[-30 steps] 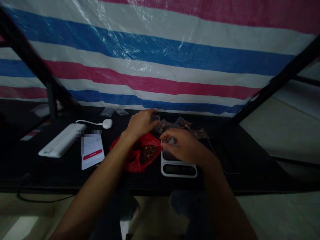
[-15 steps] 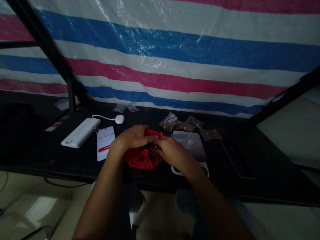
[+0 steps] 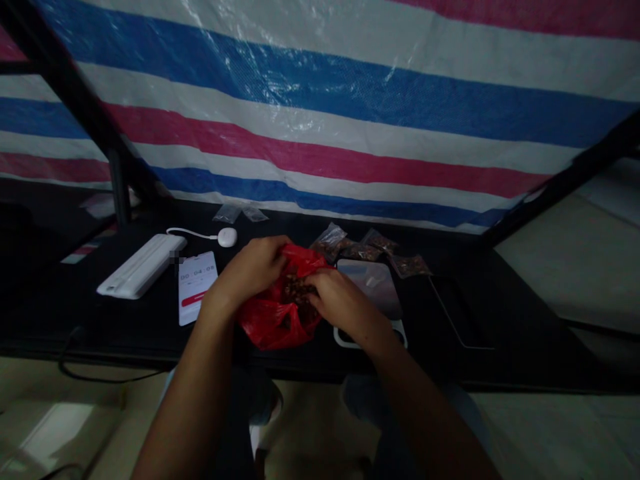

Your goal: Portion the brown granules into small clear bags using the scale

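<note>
A red plastic bag sits on the black table with its mouth spread open. Small brown pieces show inside it, too dim to name. My left hand is closed on the bag's left and far rim. At the right rim, my right hand has its fingers curled over the edge, with the thumb beside the brown pieces. Some fingertips of both hands are hidden by the bag. Just right of the bag lies a flat white-edged device with a shiny plate, partly covered by my right forearm.
Several small clear bags of brown pieces lie behind the device. To the left are a phone showing a timer, a white power bank and a round white charger. Clear small bags lie by the striped sheet. A dark tray-like object lies right.
The bag's mouth is wider and more of the brown pieces shows. My hands have moved apart slightly, the left one outward. The whole view has shifted a little.
</note>
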Tool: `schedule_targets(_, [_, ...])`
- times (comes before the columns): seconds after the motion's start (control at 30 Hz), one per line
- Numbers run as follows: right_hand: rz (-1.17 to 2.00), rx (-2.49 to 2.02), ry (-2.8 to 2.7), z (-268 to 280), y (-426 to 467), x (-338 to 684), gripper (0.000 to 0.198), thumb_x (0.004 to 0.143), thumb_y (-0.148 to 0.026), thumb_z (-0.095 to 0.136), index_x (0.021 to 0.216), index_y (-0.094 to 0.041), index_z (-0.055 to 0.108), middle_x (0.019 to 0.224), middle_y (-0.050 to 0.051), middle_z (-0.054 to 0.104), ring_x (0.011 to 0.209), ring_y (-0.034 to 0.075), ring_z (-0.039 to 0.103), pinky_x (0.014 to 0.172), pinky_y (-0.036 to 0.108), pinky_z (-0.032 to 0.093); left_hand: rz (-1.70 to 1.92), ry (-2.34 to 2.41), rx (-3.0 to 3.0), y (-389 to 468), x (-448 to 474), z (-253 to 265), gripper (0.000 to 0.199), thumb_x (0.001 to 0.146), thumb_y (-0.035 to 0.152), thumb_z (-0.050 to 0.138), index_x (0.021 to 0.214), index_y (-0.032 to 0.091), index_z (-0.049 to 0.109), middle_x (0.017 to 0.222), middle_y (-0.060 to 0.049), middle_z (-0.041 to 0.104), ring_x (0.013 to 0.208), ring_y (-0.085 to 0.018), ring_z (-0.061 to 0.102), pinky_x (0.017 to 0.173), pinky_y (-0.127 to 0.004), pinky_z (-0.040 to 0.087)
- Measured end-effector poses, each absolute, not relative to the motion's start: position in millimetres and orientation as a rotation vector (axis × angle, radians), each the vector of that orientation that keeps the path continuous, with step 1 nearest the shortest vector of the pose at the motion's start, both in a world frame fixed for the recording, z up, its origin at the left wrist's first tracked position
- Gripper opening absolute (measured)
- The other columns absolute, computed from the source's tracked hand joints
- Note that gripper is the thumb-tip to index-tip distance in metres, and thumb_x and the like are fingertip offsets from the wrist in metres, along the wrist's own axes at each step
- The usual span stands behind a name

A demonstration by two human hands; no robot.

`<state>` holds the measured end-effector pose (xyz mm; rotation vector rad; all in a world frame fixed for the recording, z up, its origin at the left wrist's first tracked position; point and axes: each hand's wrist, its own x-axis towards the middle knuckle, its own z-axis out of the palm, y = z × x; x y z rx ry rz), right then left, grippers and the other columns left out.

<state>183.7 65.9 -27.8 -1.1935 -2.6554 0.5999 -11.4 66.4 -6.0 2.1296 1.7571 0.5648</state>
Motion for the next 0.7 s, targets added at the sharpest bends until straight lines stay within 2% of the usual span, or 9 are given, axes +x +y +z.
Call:
schedule_targets(0.1, [0.575, -1.165, -2.578, -33, 65, 181, 0.021, 0.095, -0.018, 0.064, 0.115, -0.014, 0.07, 0.123, 0.015, 0.072, 0.118, 0.027, 0.066, 0.104, 0.039, 0.049, 0.449, 1.901, 2.106, 66, -5, -5, 0.03, 0.091, 0.031, 0.049, 0.108, 0.022, 0.072, 0.104, -0.01, 0.079, 0.099, -0.031, 0.074, 0.081, -0.036, 0.05])
schedule_targets(0.2, [0.578, -1.18, -2.56, -41, 64, 180, 0.032, 0.092, -0.022, 0.069, 0.121, -0.01, 0.067, 0.129, 0.019, 0.067, 0.125, 0.03, 0.062, 0.109, 0.043, 0.048, 0.255, 1.974, 2.051, 69, -1, -10, 0.032, 0.093, 0.043, 0.051, 0.098, 0.022, 0.073, 0.097, -0.013, 0.079, 0.095, -0.034, 0.075, 0.076, -0.037, 0.051])
schedule_targets(0.37, [0.606, -1.15, -2.574, -44, 66, 181, 0.031, 0.094, -0.017, 0.065, 0.124, -0.013, 0.065, 0.135, 0.018, 0.063, 0.133, 0.029, 0.057, 0.112, 0.045, 0.047, 0.404, 1.769, 2.076, 76, -3, -18, 0.022, 0.09, 0.028, 0.051, 0.096, 0.019, 0.07, 0.101, -0.011, 0.078, 0.091, -0.026, 0.074, 0.076, -0.031, 0.051])
schedule_targets(0.47, [0.599, -1.148, -2.543, -43, 66, 181, 0.04, 0.092, -0.013, 0.064, 0.132, -0.01, 0.06, 0.141, 0.021, 0.058, 0.138, 0.029, 0.053, 0.114, 0.045, 0.046, 0.473, 1.695, 2.009, 78, -6, -23, 0.024, 0.09, 0.032, 0.054, 0.1, 0.016, 0.068, 0.097, -0.01, 0.078, 0.086, -0.026, 0.073, 0.073, -0.032, 0.052])
schedule_targets(0.6, [0.632, -1.191, -2.498, -42, 65, 178, 0.053, 0.088, -0.02, 0.071, 0.137, -0.009, 0.056, 0.14, 0.021, 0.057, 0.136, 0.031, 0.054, 0.112, 0.045, 0.047, 0.587, 1.676, 2.003, 80, -9, -30, 0.028, 0.088, 0.032, 0.06, 0.109, 0.016, 0.066, 0.103, -0.01, 0.077, 0.091, -0.026, 0.073, 0.076, -0.033, 0.053])
schedule_targets(0.7, [0.64, -1.197, -2.521, -44, 66, 177, 0.045, 0.089, -0.019, 0.069, 0.132, -0.011, 0.059, 0.136, 0.019, 0.061, 0.133, 0.03, 0.056, 0.111, 0.044, 0.047, 0.568, 1.63, 2.031, 80, -11, -32, 0.026, 0.088, 0.031, 0.059, 0.108, 0.017, 0.069, 0.105, -0.01, 0.078, 0.093, -0.026, 0.073, 0.08, -0.033, 0.054])
